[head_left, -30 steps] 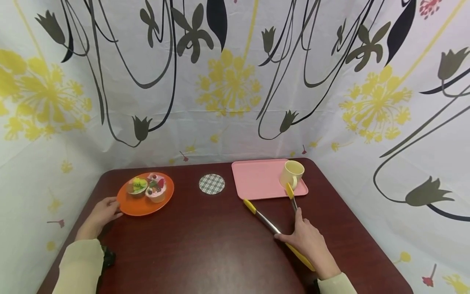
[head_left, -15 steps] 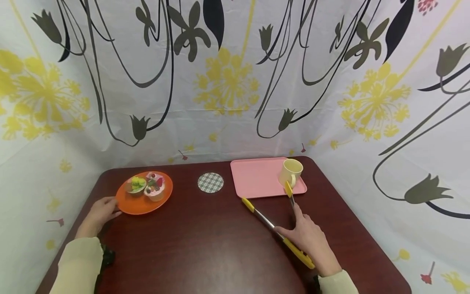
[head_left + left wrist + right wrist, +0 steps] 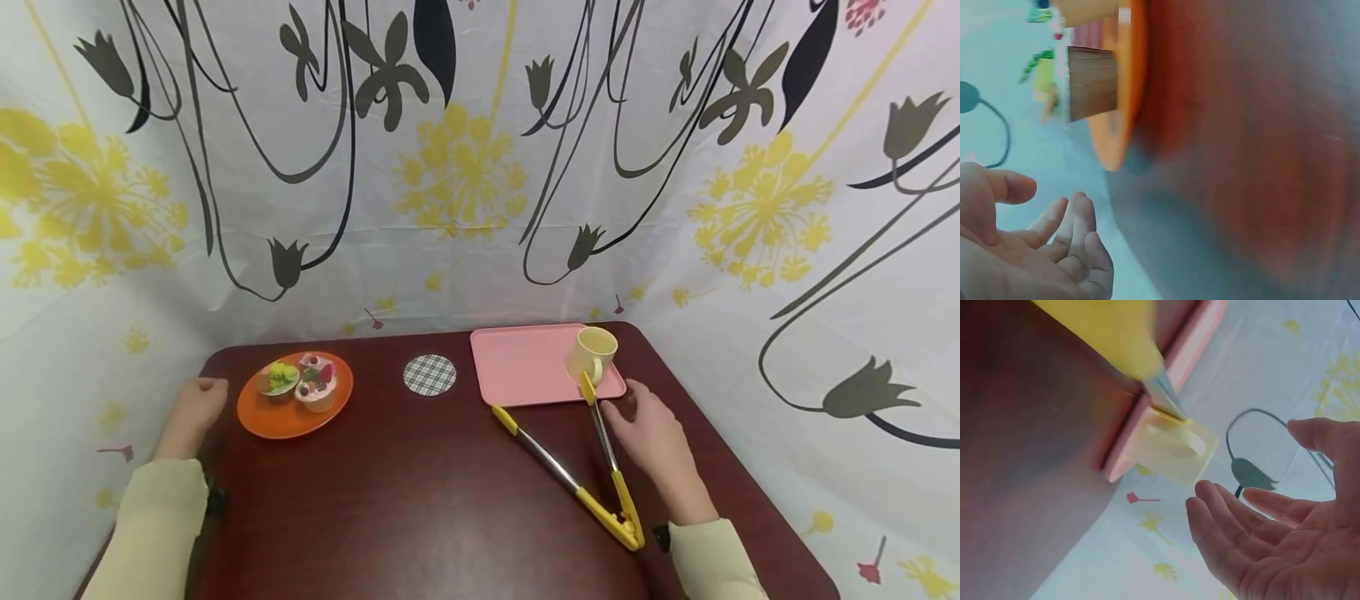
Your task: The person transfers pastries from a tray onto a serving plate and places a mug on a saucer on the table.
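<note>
In the head view my left hand [image 3: 197,410] hovers just left of an orange plate [image 3: 288,427], apart from its rim. On that plate are a pink-topped cupcake [image 3: 318,387] and another with yellow-green topping [image 3: 279,382]. The left wrist view has this hand [image 3: 1041,244] palm up, fingers loosely bent around nothing. My right hand [image 3: 651,429] is beside a pair of yellow-handled metal tongs [image 3: 549,460], which lie spread on the table. One tong tip overlaps the pink tray [image 3: 517,362] by a cream mug [image 3: 596,350]. Nothing is in the right palm [image 3: 1285,537].
A round checked coaster [image 3: 429,375] lies between the plate and the tray. The dark red-brown table [image 3: 420,500] has flower-patterned white curtain [image 3: 465,275] behind it and along both sides.
My left hand has let go of the orange plate and drawn back up and left. The right hand has come off the tongs and moved right, leaving them on the table.
</note>
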`<action>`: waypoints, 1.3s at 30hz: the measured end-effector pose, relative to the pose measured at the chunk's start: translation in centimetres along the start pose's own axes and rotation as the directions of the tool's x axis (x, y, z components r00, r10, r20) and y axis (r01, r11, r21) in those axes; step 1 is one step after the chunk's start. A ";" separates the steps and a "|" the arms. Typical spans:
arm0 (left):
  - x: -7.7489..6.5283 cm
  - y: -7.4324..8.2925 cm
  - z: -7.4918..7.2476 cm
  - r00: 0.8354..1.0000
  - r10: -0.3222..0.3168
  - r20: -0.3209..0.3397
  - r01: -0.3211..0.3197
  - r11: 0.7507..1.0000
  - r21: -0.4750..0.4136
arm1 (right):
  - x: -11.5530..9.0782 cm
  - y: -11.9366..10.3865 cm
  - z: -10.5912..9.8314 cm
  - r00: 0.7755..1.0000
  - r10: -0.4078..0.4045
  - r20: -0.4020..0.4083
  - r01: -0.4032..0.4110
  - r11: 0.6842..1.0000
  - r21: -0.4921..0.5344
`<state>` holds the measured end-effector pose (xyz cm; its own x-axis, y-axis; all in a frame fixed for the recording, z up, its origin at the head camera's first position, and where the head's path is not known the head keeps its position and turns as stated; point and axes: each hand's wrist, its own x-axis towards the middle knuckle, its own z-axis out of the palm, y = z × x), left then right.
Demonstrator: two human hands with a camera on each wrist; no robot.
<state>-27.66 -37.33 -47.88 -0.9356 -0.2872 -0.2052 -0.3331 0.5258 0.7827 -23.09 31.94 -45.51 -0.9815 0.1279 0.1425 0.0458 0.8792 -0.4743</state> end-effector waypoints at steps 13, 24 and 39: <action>-0.1 7.3 1.3 0.998 0.065 -0.028 -0.064 0.998 0.012 | 5.4 -0.4 -3.1 0.999 0.019 0.045 -0.030 0.966 0.257; 0.4 12.5 5.3 0.967 0.206 -0.150 -0.222 0.970 -0.100 | 8.2 -0.1 -2.2 0.998 0.041 0.045 -0.055 0.925 0.377; -0.3 14.5 12.9 0.942 0.319 -0.102 -0.327 0.941 -0.085 | 9.8 1.7 0.7 0.990 0.113 0.081 -0.134 0.938 0.321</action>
<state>-33.73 -19.32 -44.05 -0.9759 -0.1847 0.1159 0.0028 0.5209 0.8536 -32.73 34.38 -45.57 -0.9818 0.1891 0.0167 0.1145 0.6598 -0.7426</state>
